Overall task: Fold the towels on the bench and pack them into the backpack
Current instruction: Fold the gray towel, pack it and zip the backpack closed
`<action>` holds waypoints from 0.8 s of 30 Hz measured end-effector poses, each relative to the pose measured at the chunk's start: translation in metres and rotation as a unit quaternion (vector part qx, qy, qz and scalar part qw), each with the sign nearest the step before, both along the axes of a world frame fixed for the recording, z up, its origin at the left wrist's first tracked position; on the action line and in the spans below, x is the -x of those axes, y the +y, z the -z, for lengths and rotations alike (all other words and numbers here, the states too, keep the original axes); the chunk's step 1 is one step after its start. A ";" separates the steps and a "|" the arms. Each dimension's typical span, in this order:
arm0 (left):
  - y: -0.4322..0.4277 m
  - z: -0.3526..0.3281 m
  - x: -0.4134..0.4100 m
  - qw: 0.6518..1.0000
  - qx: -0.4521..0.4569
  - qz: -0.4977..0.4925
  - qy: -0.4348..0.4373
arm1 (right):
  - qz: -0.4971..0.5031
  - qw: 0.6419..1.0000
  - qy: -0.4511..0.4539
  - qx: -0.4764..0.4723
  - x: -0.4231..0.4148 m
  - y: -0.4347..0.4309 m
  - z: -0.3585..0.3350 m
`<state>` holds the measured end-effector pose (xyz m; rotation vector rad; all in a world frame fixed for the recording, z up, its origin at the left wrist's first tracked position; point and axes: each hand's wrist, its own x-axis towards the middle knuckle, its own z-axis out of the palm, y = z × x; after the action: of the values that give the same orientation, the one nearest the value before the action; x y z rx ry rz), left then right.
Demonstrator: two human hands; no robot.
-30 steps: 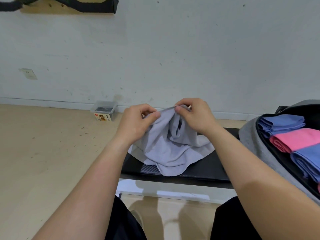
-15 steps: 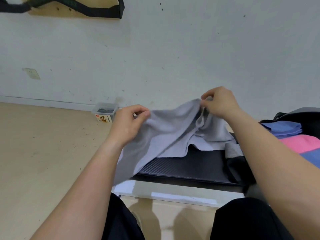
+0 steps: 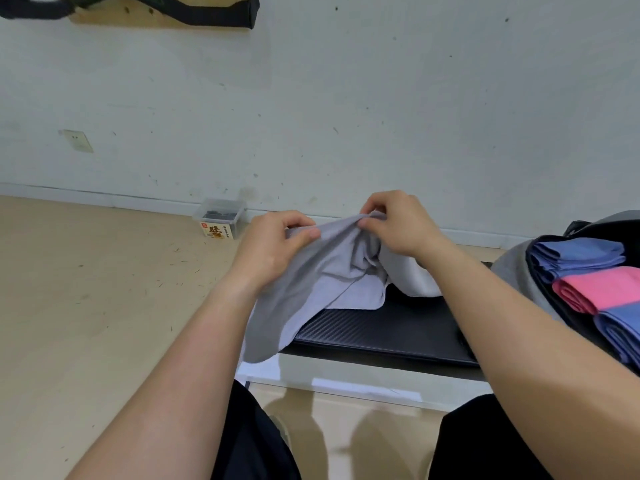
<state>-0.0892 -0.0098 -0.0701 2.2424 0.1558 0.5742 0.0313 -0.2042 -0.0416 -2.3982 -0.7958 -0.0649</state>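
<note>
From the head camera, the room is bare: a white, scuffed wall [image 3: 346, 116] with a pale baseboard meets a light wooden floor [image 3: 86, 306] flecked with small dark marks. A wall socket [image 3: 78, 141] sits low on the left. A clear plastic box [image 3: 220, 218] with a printed label stands on the floor against the baseboard. At the top left, a wooden board carries a black strap [image 3: 194, 12]. The worktop [image 3: 381, 330] is a black pad with a woven texture, resting on a white frame in front of the person's knees, which are in black trousers [image 3: 249, 438].

At the right end of the worktop lies a grey backpack [image 3: 512, 271], open towards the camera. Folded towels lie packed side by side in it: a blue towel [image 3: 575, 254] farthest back, a pink towel [image 3: 602, 289] next to it, and a second blue towel [image 3: 620, 327] nearest the camera.

The grey towel [image 3: 329, 268] is pale, unfolded and bunched. It is held up above the left part of the worktop by its upper edge. The left hand [image 3: 273, 247] pinches that edge, with curled fingers [image 3: 304, 233] closed on the cloth. The right hand [image 3: 398, 226], near it, grips the same edge, its fingers [image 3: 372, 221] bent round a gathered fold. Between the hands the cloth sags in deep creases. Its left part hangs down past the front left corner of the worktop, and its right part rests on the pad beneath the right wrist.
</note>
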 end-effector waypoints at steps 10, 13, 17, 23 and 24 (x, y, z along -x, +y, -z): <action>-0.016 0.005 0.000 0.995 0.087 -0.054 0.015 | 0.099 0.978 0.116 -0.142 0.005 -0.020 0.013; -0.035 0.004 -0.001 0.993 0.107 -0.020 0.033 | 0.115 0.957 0.163 -0.211 0.024 -0.026 0.026; -0.063 -0.003 -0.001 0.992 0.099 0.056 0.062 | 0.133 0.931 0.182 -0.288 0.050 -0.034 0.045; -0.090 -0.008 -0.003 0.961 0.215 0.123 0.121 | 0.095 0.897 0.212 -0.377 0.064 -0.045 0.048; -0.092 -0.008 -0.003 0.960 0.209 0.139 0.127 | 0.092 0.892 0.214 -0.388 0.064 -0.048 0.048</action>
<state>-0.0863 -0.1017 -0.0626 1.8701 0.0799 0.0857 -0.0326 -0.2523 -0.0894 -1.6204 -0.2465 0.0619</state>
